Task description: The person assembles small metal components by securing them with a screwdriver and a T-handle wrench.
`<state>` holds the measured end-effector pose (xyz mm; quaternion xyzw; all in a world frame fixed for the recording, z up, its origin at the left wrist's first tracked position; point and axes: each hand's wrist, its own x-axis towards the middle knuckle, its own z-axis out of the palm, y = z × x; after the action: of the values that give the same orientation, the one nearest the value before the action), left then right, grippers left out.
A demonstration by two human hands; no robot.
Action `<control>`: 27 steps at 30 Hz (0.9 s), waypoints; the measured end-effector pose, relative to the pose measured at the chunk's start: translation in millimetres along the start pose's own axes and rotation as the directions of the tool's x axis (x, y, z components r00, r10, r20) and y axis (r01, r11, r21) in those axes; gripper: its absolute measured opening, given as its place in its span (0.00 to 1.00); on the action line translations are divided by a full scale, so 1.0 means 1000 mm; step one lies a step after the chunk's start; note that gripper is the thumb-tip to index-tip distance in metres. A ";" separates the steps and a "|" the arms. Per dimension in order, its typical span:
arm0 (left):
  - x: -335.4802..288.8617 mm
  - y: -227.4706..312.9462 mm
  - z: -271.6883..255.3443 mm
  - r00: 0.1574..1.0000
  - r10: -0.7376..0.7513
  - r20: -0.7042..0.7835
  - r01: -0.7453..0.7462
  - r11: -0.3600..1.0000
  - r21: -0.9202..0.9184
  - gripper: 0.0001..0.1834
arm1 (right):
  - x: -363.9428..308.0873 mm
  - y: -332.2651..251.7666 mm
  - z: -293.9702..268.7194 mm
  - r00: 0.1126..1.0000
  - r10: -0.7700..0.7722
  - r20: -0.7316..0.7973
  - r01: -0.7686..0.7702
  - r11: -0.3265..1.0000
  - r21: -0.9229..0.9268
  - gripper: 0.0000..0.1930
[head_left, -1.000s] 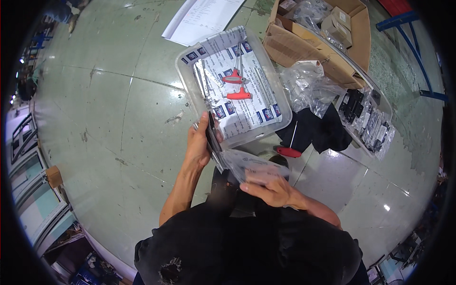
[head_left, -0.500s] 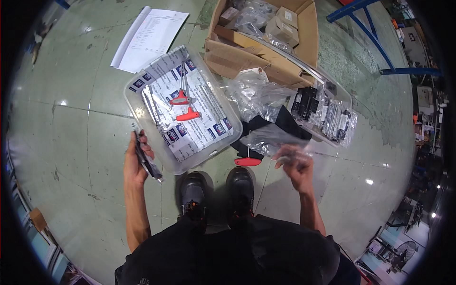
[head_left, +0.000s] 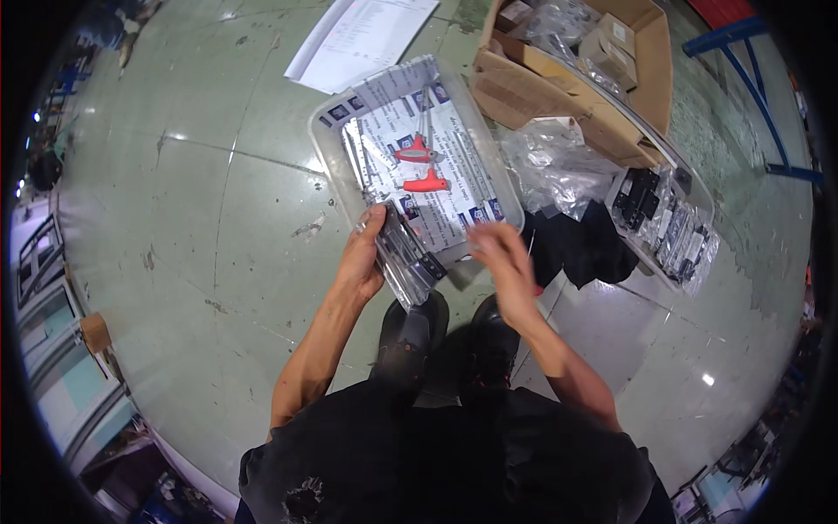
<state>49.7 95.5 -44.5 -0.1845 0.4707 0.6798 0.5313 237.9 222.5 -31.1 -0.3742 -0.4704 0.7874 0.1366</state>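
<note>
My left hand (head_left: 360, 255) is closed around a black metal fitting (head_left: 408, 247), long and slotted, with a clear shiny strip along its lower side. It is tilted over the near left corner of a clear plastic bin (head_left: 325, 144). My right hand (head_left: 506, 262), smeared by motion, is at the bin's near right corner; its fingertips are too blurred to read. Inside the bin, on a printed paper lining, lie two red T-handle hex keys (head_left: 426, 182) and several thin metal strips (head_left: 356, 150).
Right of the bin are crumpled clear plastic bags (head_left: 559, 162) and a black cloth (head_left: 587, 249). Beyond them stand an open cardboard box (head_left: 532, 87) and a tray of bagged black fittings (head_left: 676, 231). A paper pad (head_left: 362, 39) lies behind the bin. My shoes (head_left: 489, 345) are close in front.
My left hand has brought the black fitting rightward, from beside the bin to over its near corner. My right hand has left the clear bag by the black cloth and moved toward the bin.
</note>
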 end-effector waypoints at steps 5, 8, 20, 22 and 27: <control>0.027 0.007 -0.009 0.995 0.062 -0.074 -0.056 0.995 0.081 0.11 | 0.078 0.009 0.060 0.858 0.237 0.456 -0.365 0.905 0.217 0.27; 0.026 0.023 0.002 0.997 0.037 -0.070 -0.025 0.985 0.171 0.12 | 0.091 0.026 0.053 0.839 0.245 0.486 -0.405 0.877 0.258 0.28; 0.025 0.039 0.024 0.995 -0.061 -0.076 0.084 0.926 0.367 0.13 | 0.109 0.010 0.020 0.748 0.456 0.482 -0.534 0.845 0.029 0.24; 0.033 0.032 0.014 0.991 -0.098 -0.094 0.126 0.923 0.364 0.14 | 0.112 0.011 0.020 0.795 0.424 0.434 -0.436 0.896 -0.077 0.21; 0.027 0.012 0.011 0.971 -0.177 -0.158 0.231 0.858 0.459 0.14 | 0.124 0.044 -0.005 0.833 0.288 0.472 -0.170 0.946 -0.277 0.15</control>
<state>31.6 119.3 -54.5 -0.1351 0.6288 0.4726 0.6025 162.9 273.1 -126.4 -0.2210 -0.5267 0.8103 -0.1306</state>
